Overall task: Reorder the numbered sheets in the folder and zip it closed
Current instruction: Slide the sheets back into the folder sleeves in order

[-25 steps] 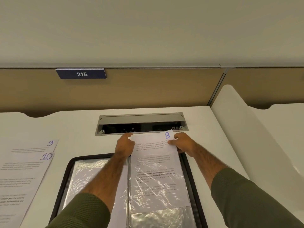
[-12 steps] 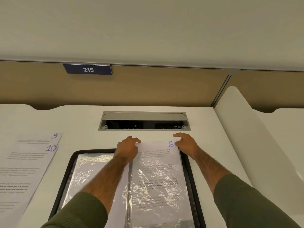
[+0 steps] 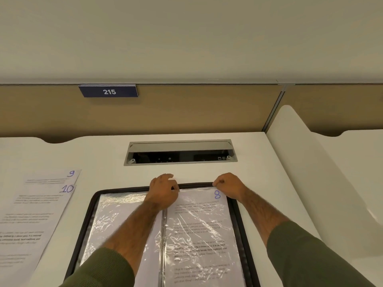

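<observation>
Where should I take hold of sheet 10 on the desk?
Probably its top right corner beside the number, from the folder side: sheet 10 lies flat, and that corner overlaps sheet 9, giving an edge to pinch.

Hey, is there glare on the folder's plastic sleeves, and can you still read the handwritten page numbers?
Head view: white glare streaks both sleeves, heaviest atop the left sleeve and across the middle of the right sleeve; head view: the handwritten 8, 9 and 10 are legible; head view: printed text below the 10 blurs leftward, and the light on the desk is soft, with no hard shadows.
</observation>
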`<state>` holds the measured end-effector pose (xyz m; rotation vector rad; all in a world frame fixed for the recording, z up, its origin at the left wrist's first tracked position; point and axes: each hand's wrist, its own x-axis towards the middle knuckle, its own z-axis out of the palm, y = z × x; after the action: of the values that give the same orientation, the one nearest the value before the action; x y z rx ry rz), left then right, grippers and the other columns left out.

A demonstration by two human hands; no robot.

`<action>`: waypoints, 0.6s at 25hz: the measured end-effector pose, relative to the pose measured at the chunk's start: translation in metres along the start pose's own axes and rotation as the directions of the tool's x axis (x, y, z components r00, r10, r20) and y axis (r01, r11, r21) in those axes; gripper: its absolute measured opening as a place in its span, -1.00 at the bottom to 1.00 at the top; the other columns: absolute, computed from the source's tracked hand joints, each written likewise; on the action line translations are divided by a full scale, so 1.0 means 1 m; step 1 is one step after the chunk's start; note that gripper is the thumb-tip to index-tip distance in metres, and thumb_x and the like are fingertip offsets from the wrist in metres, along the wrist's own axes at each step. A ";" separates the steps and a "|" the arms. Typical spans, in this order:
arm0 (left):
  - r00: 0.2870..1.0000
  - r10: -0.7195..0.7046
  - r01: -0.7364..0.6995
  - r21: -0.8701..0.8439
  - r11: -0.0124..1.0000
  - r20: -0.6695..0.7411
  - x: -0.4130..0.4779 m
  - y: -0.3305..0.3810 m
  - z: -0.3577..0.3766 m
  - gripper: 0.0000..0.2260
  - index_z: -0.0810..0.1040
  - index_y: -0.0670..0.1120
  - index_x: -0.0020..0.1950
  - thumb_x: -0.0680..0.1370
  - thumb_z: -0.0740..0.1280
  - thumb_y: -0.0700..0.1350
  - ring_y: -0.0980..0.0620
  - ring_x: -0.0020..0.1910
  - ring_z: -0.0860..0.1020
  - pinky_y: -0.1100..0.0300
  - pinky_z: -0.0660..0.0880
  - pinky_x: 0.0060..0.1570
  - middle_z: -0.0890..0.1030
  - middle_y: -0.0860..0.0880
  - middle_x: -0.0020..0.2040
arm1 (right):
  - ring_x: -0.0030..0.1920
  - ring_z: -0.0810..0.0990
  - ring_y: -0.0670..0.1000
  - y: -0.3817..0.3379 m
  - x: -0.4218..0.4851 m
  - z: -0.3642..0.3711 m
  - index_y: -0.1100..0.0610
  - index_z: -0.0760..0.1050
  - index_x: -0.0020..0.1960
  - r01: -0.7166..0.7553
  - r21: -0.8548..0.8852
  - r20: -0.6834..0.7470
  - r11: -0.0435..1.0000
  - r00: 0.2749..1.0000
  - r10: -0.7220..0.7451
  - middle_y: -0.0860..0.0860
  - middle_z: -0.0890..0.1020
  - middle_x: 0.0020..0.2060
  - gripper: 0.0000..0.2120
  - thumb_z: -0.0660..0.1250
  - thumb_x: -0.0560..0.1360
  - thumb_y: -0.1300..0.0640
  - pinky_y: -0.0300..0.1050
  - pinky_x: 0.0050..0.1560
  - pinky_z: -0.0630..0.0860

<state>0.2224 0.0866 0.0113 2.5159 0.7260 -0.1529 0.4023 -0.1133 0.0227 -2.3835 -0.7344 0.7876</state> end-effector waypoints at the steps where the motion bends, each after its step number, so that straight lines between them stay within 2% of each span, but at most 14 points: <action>1: 1.000 0.005 -0.005 -0.007 1.000 0.002 -0.002 0.002 0.000 -0.80 0.63 0.13 0.11 0.56 0.31 -0.09 -0.01 0.55 0.18 -0.07 0.00 0.56 0.30 0.04 0.55 | 0.16 0.60 0.07 0.000 -0.002 0.000 0.24 0.65 0.16 -0.003 0.003 -0.006 1.000 1.000 0.003 0.11 0.66 0.13 -0.79 0.31 0.61 0.20 -0.10 0.21 0.52; 7: 0.999 0.025 -0.025 0.003 1.000 0.049 -0.009 0.011 0.005 -0.75 0.60 0.15 0.18 0.55 0.31 -0.09 -0.01 0.60 0.08 -0.15 -0.10 0.58 0.23 0.02 0.59 | 0.13 0.58 0.07 0.008 -0.012 0.006 0.22 0.61 0.15 -0.041 0.068 -0.025 0.997 0.999 0.043 0.11 0.60 0.16 -0.82 0.33 0.57 0.33 -0.21 0.04 0.52; 13: 0.998 0.013 -0.015 0.044 0.999 0.064 -0.006 0.011 0.010 -0.68 0.55 0.18 0.28 0.57 0.31 -0.10 -0.04 0.63 -0.04 -0.15 -0.19 0.58 0.11 0.02 0.64 | 0.09 0.59 0.03 0.007 -0.013 0.005 0.20 0.64 0.09 -0.033 0.062 -0.047 0.998 0.998 0.036 0.11 0.64 0.14 -0.80 0.30 0.56 0.37 -0.23 0.04 0.55; 15: 0.998 0.011 -0.014 0.049 0.999 0.067 -0.005 0.011 0.011 -0.70 0.56 0.17 0.27 0.58 0.30 -0.12 -0.04 0.63 -0.05 -0.15 -0.19 0.58 0.11 0.03 0.64 | 0.05 0.57 0.01 0.006 -0.013 0.005 0.21 0.66 0.08 -0.037 0.074 -0.036 0.997 0.999 0.040 0.10 0.64 0.12 -0.81 0.30 0.57 0.35 -0.30 -0.08 0.52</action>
<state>0.2243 0.0707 0.0083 2.5483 0.6872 -0.2514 0.3925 -0.1244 0.0201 -2.3461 -0.6350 0.7710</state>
